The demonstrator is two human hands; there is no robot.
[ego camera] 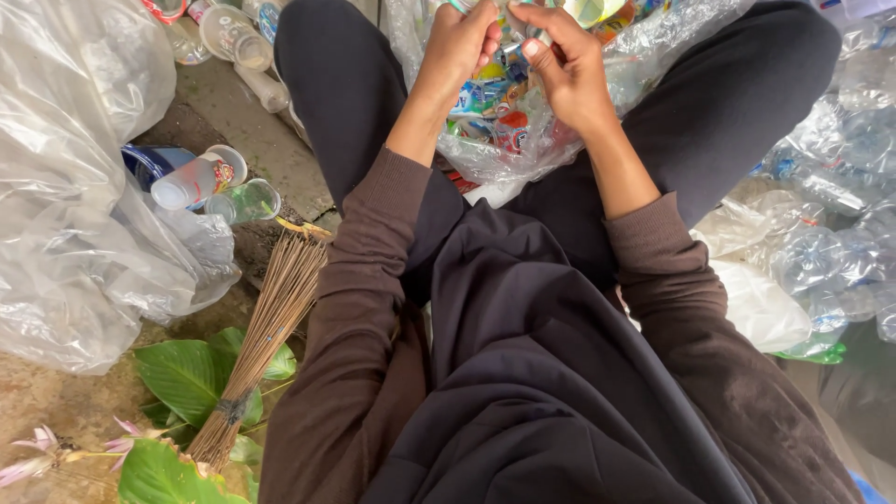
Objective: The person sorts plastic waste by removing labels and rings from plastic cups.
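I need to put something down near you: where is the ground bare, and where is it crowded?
Bare ground runs between the big clear bag and your left leg, and a patch lies below that bag by the leaves. Crushed bottles crowd the right; both hands, left hand and right hand, work over the wrapper-filled bag.

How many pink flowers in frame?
2: one pink flower at the bottom-left corner, another just right of it, beside the green leaves. More may be hidden under the leaves.

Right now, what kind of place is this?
Probably an informal plastic-sorting spot, outdoors on rough ground: clear bags of waste, crushed bottles heaped alongside, a stick broom nearby. Both hands, left hand and right hand, work over a bag of labels.
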